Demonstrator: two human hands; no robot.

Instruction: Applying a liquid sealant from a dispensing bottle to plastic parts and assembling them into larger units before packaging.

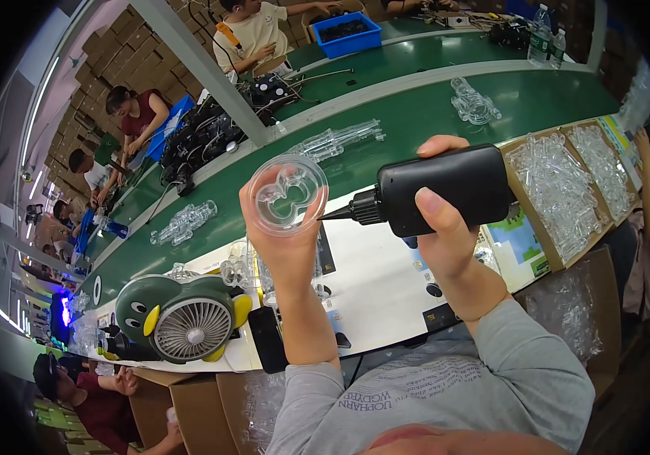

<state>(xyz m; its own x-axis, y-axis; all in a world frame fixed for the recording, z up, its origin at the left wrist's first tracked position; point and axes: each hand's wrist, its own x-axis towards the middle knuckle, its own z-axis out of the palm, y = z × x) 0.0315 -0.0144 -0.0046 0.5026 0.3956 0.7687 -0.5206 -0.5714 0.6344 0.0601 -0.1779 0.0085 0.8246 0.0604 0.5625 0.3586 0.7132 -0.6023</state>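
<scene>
My left hand (288, 254) holds up a clear round plastic part (258, 203) with a wide circular rim and a lobed shape inside it. In my right hand (450, 239) is a black squeeze bottle (438, 189), tipped on its side, its thin nozzle pointing left. The nozzle's tip reaches the rim of the clear part; whether it touches, I cannot tell. Under my hands lies a white printed board (374, 292). More clear plastic pieces (238, 265) stand behind my left wrist, partly hidden.
At left sit a green penguin-shaped fan (194, 334) and a black phone (266, 339). A carton of clear plastic tubes (556, 189) stands at right. Clear assemblies (476, 102) lie along the green belt (416, 114). Beyond are a blue bin (346, 36), a metal post (203, 68) and several co-workers.
</scene>
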